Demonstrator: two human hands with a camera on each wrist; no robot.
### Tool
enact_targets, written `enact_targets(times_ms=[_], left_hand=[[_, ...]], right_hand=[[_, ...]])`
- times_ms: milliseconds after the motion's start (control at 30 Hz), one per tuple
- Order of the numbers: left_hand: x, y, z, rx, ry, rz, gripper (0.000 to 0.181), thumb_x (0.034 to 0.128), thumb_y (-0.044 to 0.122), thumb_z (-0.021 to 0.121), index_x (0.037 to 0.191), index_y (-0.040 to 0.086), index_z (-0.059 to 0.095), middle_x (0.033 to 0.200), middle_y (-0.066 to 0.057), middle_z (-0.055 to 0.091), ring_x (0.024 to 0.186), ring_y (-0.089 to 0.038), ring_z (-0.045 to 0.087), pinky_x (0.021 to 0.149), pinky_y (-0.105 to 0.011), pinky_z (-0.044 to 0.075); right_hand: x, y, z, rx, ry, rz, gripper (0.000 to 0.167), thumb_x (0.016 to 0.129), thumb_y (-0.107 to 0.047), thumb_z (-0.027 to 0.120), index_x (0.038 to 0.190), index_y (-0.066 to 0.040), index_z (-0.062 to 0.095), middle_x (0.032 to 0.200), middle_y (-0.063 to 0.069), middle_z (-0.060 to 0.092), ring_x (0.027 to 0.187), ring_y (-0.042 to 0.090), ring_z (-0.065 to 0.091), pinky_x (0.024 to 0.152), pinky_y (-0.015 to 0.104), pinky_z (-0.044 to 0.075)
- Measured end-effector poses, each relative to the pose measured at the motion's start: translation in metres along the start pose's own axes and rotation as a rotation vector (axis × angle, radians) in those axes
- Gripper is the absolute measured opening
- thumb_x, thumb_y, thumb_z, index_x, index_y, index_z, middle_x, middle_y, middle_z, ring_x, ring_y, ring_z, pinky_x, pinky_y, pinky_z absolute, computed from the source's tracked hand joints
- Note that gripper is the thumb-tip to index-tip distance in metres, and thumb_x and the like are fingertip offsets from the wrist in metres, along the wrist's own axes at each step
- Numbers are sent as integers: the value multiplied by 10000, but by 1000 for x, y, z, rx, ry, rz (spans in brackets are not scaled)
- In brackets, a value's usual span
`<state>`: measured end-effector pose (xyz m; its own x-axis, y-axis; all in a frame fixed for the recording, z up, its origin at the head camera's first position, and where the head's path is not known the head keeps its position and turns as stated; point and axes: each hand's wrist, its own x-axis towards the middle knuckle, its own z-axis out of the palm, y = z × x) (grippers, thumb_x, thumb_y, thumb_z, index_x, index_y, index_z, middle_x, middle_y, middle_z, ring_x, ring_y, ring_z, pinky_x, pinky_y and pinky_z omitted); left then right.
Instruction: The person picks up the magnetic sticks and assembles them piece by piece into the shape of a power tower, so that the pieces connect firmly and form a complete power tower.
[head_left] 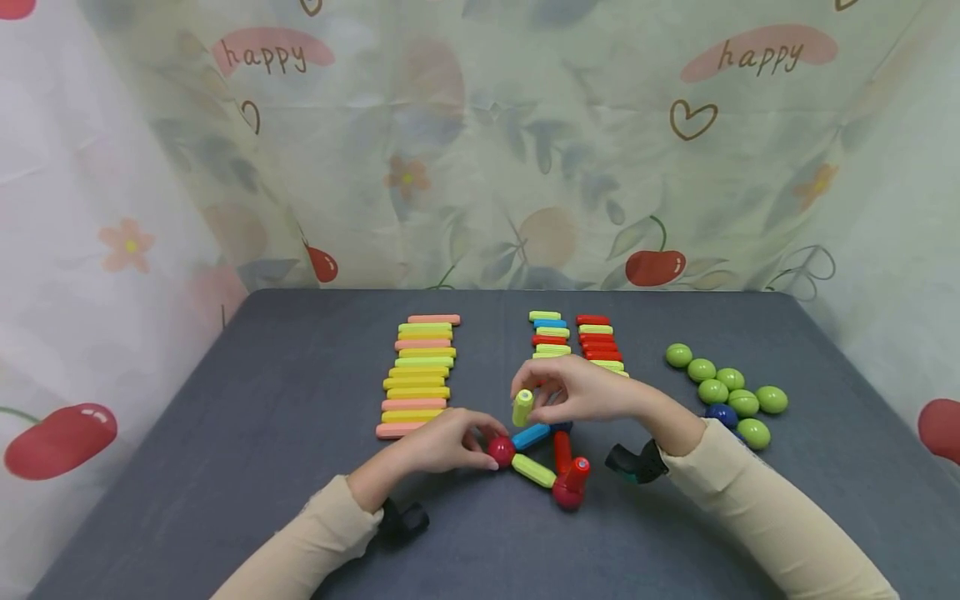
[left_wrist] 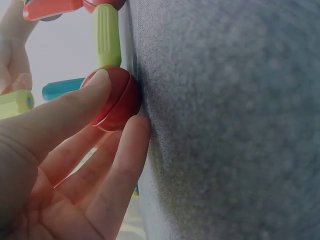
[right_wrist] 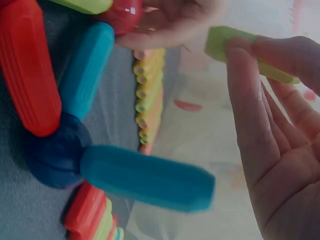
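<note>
My left hand (head_left: 453,442) pinches a red ball (left_wrist: 117,100) between thumb and fingers at the left corner of a flat triangle on the table. A blue rod (head_left: 532,436) and a yellow-green rod (head_left: 534,471) run from that ball. The blue one reaches a dark blue ball (right_wrist: 57,152), and a red rod (right_wrist: 30,70) links this to a second red ball (head_left: 567,493). One red rod (head_left: 577,472) and one blue rod (right_wrist: 147,177) stick up from the corners. Above the triangle, my right hand (head_left: 585,389) pinches a loose yellow-green rod (head_left: 522,408), held upright.
A column of pink, yellow and green rods (head_left: 416,372) lies at centre left. Two shorter columns of rods (head_left: 597,337) lie behind the right hand, partly hidden. Several green balls (head_left: 712,391) and dark blue balls (head_left: 722,415) sit on the right. A printed curtain (head_left: 480,167) hangs behind the table.
</note>
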<state>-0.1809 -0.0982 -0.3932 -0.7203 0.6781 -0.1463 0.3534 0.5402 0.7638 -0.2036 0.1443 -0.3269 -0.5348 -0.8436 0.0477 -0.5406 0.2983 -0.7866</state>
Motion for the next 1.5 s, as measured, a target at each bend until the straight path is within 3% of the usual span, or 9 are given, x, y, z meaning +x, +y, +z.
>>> enact_targets(times_ms=[167, 467, 700, 933, 1167, 1367, 1500], left_hand=[[0, -1, -1, -15, 2, 21, 403, 828, 155, 772, 1185, 12, 651, 1019, -74, 687, 719, -102, 648, 670, -198, 525], [-1, -1, -1, -28, 5, 45, 380, 823, 151, 776, 1157, 13, 658, 1005, -71, 695, 704, -77, 639, 658, -184, 520], [-3, -3, 0, -66, 21, 28, 359, 828, 161, 773, 1136, 15, 662, 1006, -78, 696, 713, -88, 654, 667, -191, 530], [-5, -2, 0, -132, 73, 32, 246, 855, 166, 745, 1073, 66, 695, 979, -48, 709, 781, -102, 682, 715, -204, 545], [-4, -1, -1, -112, 84, 38, 212, 864, 169, 735, 1056, 83, 705, 975, -30, 700, 841, -124, 666, 764, -209, 547], [-5, -1, -1, -88, 82, 17, 192, 861, 169, 739, 1037, 103, 699, 988, -27, 681, 856, -137, 655, 772, -217, 551], [-4, 0, -1, -91, 75, 4, 189, 858, 160, 741, 1032, 103, 697, 979, -25, 676, 842, -131, 650, 765, -211, 549]], right_hand=[[10, 2, 9, -29, -79, -9, 193, 872, -51, 694, 1039, -73, 598, 992, 44, 650, 845, 73, 694, 797, 267, 569], [21, 5, 21, -109, -131, -18, 167, 871, -26, 688, 1006, -83, 607, 979, 29, 672, 830, 66, 699, 811, 273, 562], [21, 6, 25, -108, -134, -26, 155, 873, -20, 683, 1005, -70, 618, 982, 37, 679, 833, 114, 716, 813, 219, 550], [17, 7, 22, -102, -112, -17, 175, 885, -48, 682, 1054, -76, 649, 1012, 29, 694, 832, 117, 710, 816, 271, 559], [0, 4, 8, -88, 6, 59, 203, 881, -115, 708, 1071, -75, 651, 1035, 77, 681, 834, 87, 673, 773, 309, 573], [-36, 14, -19, -152, 222, 149, 206, 878, -104, 706, 1070, -56, 650, 1016, 108, 683, 853, 129, 642, 709, 284, 570], [-66, 23, -38, -194, 357, 263, 203, 874, -106, 711, 1063, -54, 656, 988, 75, 675, 801, 126, 626, 672, 259, 547]])
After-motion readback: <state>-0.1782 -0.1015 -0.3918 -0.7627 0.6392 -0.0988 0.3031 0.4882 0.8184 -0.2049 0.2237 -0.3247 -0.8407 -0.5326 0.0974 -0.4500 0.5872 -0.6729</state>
